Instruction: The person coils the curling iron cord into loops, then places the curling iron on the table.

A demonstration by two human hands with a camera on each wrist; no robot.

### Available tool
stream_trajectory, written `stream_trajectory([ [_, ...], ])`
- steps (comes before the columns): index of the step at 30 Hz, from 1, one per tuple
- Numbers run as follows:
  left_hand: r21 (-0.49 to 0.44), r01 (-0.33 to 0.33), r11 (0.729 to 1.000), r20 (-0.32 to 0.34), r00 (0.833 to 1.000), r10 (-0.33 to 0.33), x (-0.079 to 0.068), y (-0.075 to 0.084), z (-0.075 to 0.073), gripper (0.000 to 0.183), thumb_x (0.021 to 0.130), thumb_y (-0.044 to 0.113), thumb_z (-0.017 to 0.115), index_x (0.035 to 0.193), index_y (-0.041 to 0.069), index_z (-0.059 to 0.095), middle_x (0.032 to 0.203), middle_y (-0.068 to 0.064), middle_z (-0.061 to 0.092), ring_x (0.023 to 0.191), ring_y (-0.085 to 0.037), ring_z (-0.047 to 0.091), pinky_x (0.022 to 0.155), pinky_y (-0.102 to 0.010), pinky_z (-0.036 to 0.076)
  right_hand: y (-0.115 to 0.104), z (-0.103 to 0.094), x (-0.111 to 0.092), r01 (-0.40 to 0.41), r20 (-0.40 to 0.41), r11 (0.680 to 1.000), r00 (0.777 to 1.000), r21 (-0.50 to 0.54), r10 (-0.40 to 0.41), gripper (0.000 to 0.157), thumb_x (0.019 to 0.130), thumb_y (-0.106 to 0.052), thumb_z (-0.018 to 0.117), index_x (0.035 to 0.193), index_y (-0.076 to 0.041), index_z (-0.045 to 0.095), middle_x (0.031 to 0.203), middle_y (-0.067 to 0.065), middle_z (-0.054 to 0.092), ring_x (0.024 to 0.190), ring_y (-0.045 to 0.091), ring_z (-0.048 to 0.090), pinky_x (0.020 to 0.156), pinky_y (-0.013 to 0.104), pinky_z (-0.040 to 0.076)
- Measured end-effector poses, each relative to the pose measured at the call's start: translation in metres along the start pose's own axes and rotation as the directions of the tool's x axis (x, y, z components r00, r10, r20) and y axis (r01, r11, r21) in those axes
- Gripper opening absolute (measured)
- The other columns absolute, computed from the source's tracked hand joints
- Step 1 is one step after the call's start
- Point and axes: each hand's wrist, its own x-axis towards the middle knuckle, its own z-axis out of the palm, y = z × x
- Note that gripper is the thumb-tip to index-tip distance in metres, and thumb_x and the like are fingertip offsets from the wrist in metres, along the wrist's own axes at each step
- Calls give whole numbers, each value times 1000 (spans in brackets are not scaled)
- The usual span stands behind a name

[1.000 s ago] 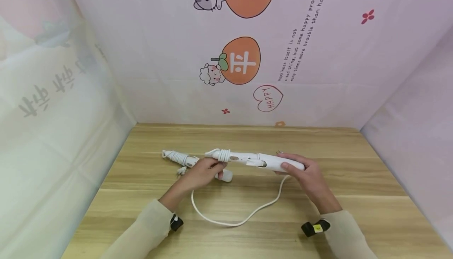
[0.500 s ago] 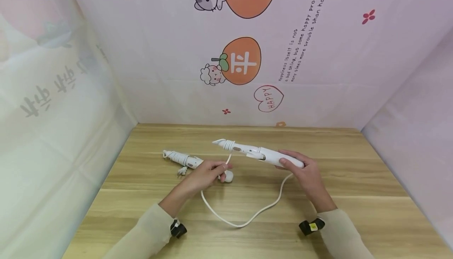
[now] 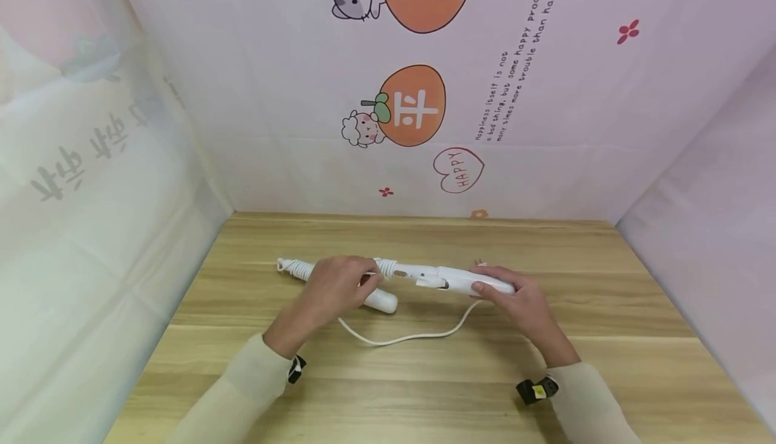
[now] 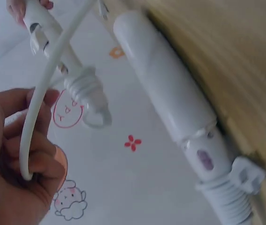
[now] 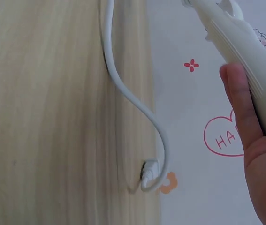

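Note:
My right hand (image 3: pixel 524 299) grips a white hair styling iron (image 3: pixel 455 279) by its thick end, holding it roughly level above the table. White cord is wound in several turns round the iron's other end. At those turns my left hand (image 3: pixel 339 282) pinches the cord (image 4: pixel 53 61) with curled fingers. The loose cord (image 3: pixel 406 340) sags between the hands and runs to a plug (image 5: pixel 150 171) on the table. A second white styling iron (image 3: pixel 380 301) lies under my left hand, partly hidden, its own cord wrapped round one end.
The wooden table (image 3: pixel 424 390) meets a printed white cloth backdrop (image 3: pixel 291 127) at its far edge. Cloth walls rise at left and right. The second iron's plug (image 4: pixel 247 175) sits beside its wound cord.
My left hand has drawn the cord up and over to the held iron's wound end, so the loose loop is shorter. The iron first tilted up at that end, then came back nearly level.

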Motion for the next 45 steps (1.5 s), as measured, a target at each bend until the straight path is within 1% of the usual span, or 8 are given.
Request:
stream_trajectory([
  [5,-21,-158,987,95,983,159,3,-5,-14,12,107,28,73,102,20,81,99,9,79,80,-4,68,70,-26,55,0,-8,-4,-15,99,1000,995,-7,16,26,99,-13,81,125,-9,82,131,17,77,107,1,68,80,22,58],
  [10,-208,-159,965,168,966,196,10,-11,-20,11,105,31,75,106,24,83,105,11,80,84,-5,67,76,-27,55,0,-18,-8,-24,168,999,986,32,19,26,100,-13,80,126,-10,82,136,17,75,112,3,68,84,25,59],
  [18,-598,10,801,273,943,192,14,-15,-23,4,101,27,81,100,24,84,96,10,78,79,-5,60,73,-23,53,0,-25,-12,-45,222,990,975,135,14,27,100,-6,77,126,-8,81,134,2,78,114,3,69,85,25,61],
  [22,-675,40,737,283,936,208,12,-17,-21,5,101,21,81,99,19,84,93,6,76,75,-7,54,69,-22,48,-3,-23,-11,-79,242,987,969,140,44,26,101,-10,77,127,-7,81,133,-4,77,108,5,71,84,27,62],
  [27,-719,22,694,287,920,268,9,-17,-18,6,101,17,80,98,13,84,90,2,77,72,-9,58,66,-21,50,-9,-19,-9,-128,247,979,965,160,86,30,103,-14,76,131,-1,77,136,8,76,103,13,77,86,31,64],
  [32,-725,49,687,314,911,267,7,-13,-15,5,99,14,81,97,10,84,93,1,79,78,-14,66,71,-22,55,-12,-12,-7,-198,261,952,956,235,135,35,106,-15,73,135,4,73,141,25,70,100,27,82,91,35,65],
  [38,-709,59,702,320,915,247,5,-10,-13,8,99,19,82,97,11,84,93,3,79,82,-5,65,75,-23,56,-14,-5,-4,-236,279,932,947,274,158,40,107,-14,72,137,11,68,140,28,67,99,38,82,92,40,65],
  [45,-633,55,772,256,956,142,8,-22,-19,6,102,22,79,98,21,84,94,8,77,76,-8,58,70,-24,50,-9,-7,-6,-230,292,942,944,244,155,37,106,-13,72,137,8,71,148,32,62,100,26,81,90,37,65],
])
